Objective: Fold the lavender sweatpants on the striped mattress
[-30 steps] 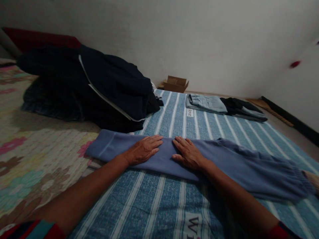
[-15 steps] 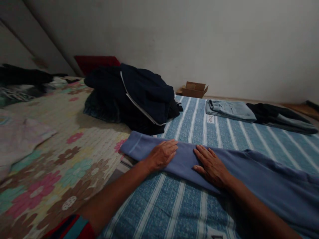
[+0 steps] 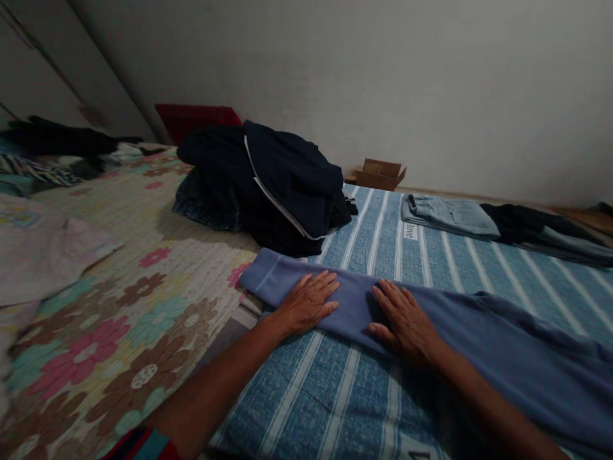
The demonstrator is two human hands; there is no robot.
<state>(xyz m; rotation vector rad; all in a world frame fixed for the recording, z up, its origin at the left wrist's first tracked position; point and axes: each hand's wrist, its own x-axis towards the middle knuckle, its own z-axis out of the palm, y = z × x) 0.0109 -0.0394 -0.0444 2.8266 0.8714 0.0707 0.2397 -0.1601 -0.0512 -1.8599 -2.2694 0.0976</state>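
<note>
A pair of lilac-blue sweatpants point(image 3: 479, 332) lies folded lengthwise across a blue striped sheet point(image 3: 335, 383), waistband end at the left. My left hand point(image 3: 306, 300) rests flat on the pants near that end, fingers spread. My right hand point(image 3: 405, 316) lies flat on the fabric just to its right, palm down. Neither hand grips anything; both only press on the cloth.
A heap of dark navy clothes point(image 3: 268, 179) sits behind the hands. Folded light jeans point(image 3: 447, 214) and dark garments point(image 3: 541, 227) lie at the back right. A cardboard box point(image 3: 380, 174) stands by the wall. A floral quilt point(image 3: 110, 306) covers the left, with more clothes point(image 3: 52, 147) at the far left.
The view has swung left, revealing more floral quilt and the far-left clothes. Both hands stay flat on the sweatpants, nearly unmoved.
</note>
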